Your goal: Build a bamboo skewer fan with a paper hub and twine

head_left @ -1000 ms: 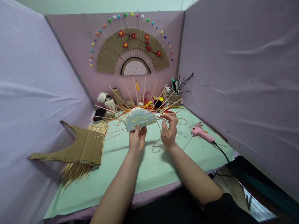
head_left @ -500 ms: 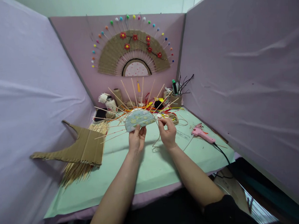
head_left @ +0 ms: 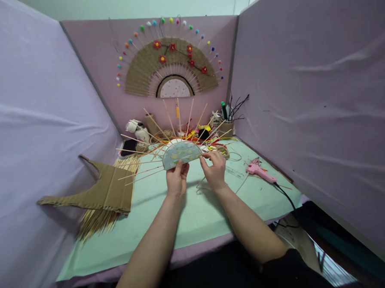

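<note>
My left hand (head_left: 177, 179) grips the bottom edge of a half-round fan base (head_left: 182, 154), its thumb on the pale blue patterned face. Thin wooden sticks (head_left: 168, 113) fan out from the curved edge, upward and to the left. At the base's right corner, my right hand (head_left: 214, 168) has thumb and forefinger pinched on thin twine, which is mostly hidden by the fingers. A loose loop of the twine (head_left: 199, 189) hangs below, between the two hands.
A pink glue gun (head_left: 260, 171) lies at right with its cord. Cut cardboard (head_left: 107, 189) rests on a bundle of sticks (head_left: 98, 223) at left. A finished fan (head_left: 172, 61) hangs on the back panel. Behind my hands are a coil of twine (head_left: 223, 151) and a pen holder (head_left: 226, 128).
My right hand has moved slightly left, in against the base's right corner. The fan base has shifted a little right and its sticks have tilted.
</note>
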The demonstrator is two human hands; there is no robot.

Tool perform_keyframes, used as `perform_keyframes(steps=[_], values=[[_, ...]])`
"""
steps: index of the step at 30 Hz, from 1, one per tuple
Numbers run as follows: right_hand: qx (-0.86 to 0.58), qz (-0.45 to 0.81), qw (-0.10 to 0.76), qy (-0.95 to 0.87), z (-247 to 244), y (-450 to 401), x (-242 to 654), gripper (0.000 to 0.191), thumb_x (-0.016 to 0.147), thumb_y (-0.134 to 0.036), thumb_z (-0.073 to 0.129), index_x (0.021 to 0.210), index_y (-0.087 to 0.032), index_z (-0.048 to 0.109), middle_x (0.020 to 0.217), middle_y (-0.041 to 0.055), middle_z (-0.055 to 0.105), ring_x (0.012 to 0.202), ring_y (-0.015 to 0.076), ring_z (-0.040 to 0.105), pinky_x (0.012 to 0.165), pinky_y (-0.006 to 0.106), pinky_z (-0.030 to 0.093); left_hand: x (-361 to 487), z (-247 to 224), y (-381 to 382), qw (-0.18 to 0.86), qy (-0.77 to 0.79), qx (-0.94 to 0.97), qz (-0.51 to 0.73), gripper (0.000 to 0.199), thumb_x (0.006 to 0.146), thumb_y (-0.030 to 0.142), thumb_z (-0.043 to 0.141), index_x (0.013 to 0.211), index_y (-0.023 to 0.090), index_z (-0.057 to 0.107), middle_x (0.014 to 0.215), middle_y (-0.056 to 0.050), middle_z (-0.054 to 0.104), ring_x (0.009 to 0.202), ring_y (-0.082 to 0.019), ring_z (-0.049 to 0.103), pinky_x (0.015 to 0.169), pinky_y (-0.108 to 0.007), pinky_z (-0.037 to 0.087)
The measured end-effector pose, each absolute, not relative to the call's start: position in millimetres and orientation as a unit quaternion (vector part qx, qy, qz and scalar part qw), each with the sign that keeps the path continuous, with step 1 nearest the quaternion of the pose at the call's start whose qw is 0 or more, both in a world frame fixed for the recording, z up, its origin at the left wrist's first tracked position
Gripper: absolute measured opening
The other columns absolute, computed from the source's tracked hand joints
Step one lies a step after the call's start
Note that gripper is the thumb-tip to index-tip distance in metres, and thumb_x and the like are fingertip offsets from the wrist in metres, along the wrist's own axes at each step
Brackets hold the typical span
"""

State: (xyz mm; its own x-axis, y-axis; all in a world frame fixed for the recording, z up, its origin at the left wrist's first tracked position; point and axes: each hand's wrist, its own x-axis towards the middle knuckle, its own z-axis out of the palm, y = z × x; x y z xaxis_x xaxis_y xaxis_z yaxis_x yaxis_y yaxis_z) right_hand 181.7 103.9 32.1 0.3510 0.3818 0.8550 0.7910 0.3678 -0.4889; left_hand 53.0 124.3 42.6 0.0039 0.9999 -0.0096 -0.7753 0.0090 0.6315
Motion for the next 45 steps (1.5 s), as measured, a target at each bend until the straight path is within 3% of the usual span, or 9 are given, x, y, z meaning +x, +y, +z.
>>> perform_keyframes(steps=[9,26,29,33,45], values=[[-0.528,-0.162,0.614,-0.564,33.0,102.4,177.9,0.009,0.085,-0.021,0.064,0.077,-0.02,0.063,0.076,0.0009,0.066,0.081,0.0186,0.058,0.08,0.034,0.039,53.7,42.3,123.9,0.669,0.241,0.236,0.662,0.038,0.062,0.02,0.088,0.094,0.022,0.066,0.09,0.002,0.073,0.079,-0.011,0.069,0.082,-0.027,0.054],[-0.547,-0.188,0.575,-0.579,32.3,100.7,175.9,0.007,0.09,-0.024,0.06,0.085,-0.021,0.063,0.083,0.0025,0.066,0.086,0.0206,0.057,0.082,0.036,0.037,54.8,40.7,122.4,0.673,0.249,0.246,0.652,0.037,0.065,0.019,0.086,0.096,0.023,0.067,0.091,0.001,0.072,0.08,-0.011,0.069,0.083,-0.027,0.053],[-0.515,-0.156,0.613,-0.578,33.3,99.7,174.3,0.007,0.092,-0.023,0.054,0.087,-0.021,0.059,0.088,0.0047,0.066,0.09,0.0211,0.058,0.085,0.038,0.04,52.4,41.9,124.7,0.667,0.251,0.239,0.66,0.035,0.067,0.019,0.085,0.097,0.023,0.066,0.094,0.001,0.072,0.081,-0.011,0.069,0.083,-0.026,0.053],[-0.434,-0.035,0.728,-0.53,34.9,98.4,172.7,0.006,0.093,-0.024,0.05,0.087,-0.022,0.053,0.102,0.0092,0.068,0.102,0.0214,0.062,0.093,0.043,0.045,47.3,43.3,129.8,0.651,0.256,0.219,0.68,0.033,0.07,0.02,0.083,0.098,0.024,0.066,0.097,0.002,0.072,0.08,-0.01,0.069,0.08,-0.024,0.054],[-0.419,0.155,0.808,-0.384,34.1,113.9,187.1,0.029,0.079,-0.034,0.071,0.092,-0.021,0.048,0.084,0.0036,0.073,0.083,0.0182,0.072,0.083,0.037,0.056,44.8,45.4,131.8,0.655,0.271,0.199,0.677,0.028,0.074,0.016,0.079,0.097,0.024,0.065,0.092,0.002,0.072,0.077,-0.01,0.07,0.075,-0.023,0.054]])
